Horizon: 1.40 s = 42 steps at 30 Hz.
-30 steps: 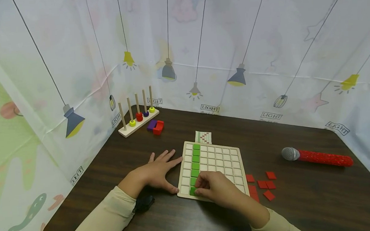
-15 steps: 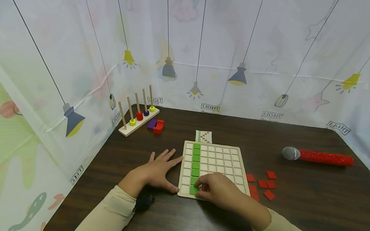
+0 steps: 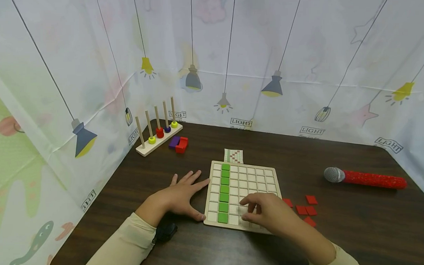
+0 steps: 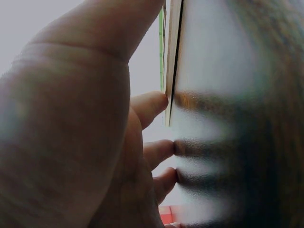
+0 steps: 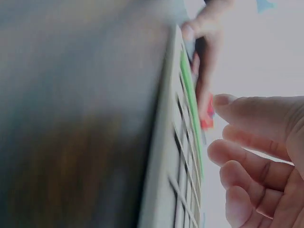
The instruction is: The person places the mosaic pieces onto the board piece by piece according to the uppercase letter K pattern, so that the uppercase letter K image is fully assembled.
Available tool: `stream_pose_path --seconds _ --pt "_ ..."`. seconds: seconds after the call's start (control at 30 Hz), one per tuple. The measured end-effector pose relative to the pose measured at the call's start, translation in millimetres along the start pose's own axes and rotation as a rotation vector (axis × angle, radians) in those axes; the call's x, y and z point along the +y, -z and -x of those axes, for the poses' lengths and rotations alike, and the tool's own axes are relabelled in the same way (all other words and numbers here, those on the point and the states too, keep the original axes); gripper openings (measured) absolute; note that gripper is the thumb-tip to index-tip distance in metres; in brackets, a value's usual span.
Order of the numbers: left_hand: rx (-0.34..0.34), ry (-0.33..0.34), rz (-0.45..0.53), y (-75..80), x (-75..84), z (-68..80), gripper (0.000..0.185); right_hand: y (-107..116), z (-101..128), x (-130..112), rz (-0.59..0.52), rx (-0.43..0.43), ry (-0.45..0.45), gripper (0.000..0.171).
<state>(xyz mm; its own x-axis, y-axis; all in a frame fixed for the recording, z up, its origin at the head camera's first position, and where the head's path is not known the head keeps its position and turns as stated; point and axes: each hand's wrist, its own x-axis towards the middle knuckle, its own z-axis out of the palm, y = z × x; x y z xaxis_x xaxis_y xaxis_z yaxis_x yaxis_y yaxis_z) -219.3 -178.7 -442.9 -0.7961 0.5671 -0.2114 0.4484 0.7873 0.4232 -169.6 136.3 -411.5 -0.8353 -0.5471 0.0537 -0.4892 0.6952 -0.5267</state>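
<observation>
A wooden grid board [image 3: 266,173] lies on the dark table, with a column of green tiles [image 3: 223,188] filling its second column from the left. My left hand [image 3: 186,194] lies flat on the table, fingertips and thumb touching the board's left edge [image 4: 167,107]. My right hand [image 3: 260,210] hovers over the board's near right part, fingers loosely curled, holding nothing that I can see. In the right wrist view the fingers [image 5: 247,156] hang just above the grid [image 5: 183,156]. Several red tiles [image 3: 305,211] lie loose to the right of the board.
A small pattern card [image 3: 233,156] lies behind the board. A peg rack with coloured rings [image 3: 157,136] and purple and red blocks [image 3: 178,144] stand at the back left. A red microphone [image 3: 364,178] lies at the right. Curtain walls surround the table.
My right hand has left the lowest green tile and moved right across the board toward the red tiles. The green tile now lies in the bottom cell. The left hand has not moved.
</observation>
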Motion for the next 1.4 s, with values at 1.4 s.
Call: stream_pose_path --seconds 1.4 --pt "-0.009 0.003 0.001 -0.9 -3.6 -0.7 0.114 77 51 156 0.15 0.198 -0.379 0.02"
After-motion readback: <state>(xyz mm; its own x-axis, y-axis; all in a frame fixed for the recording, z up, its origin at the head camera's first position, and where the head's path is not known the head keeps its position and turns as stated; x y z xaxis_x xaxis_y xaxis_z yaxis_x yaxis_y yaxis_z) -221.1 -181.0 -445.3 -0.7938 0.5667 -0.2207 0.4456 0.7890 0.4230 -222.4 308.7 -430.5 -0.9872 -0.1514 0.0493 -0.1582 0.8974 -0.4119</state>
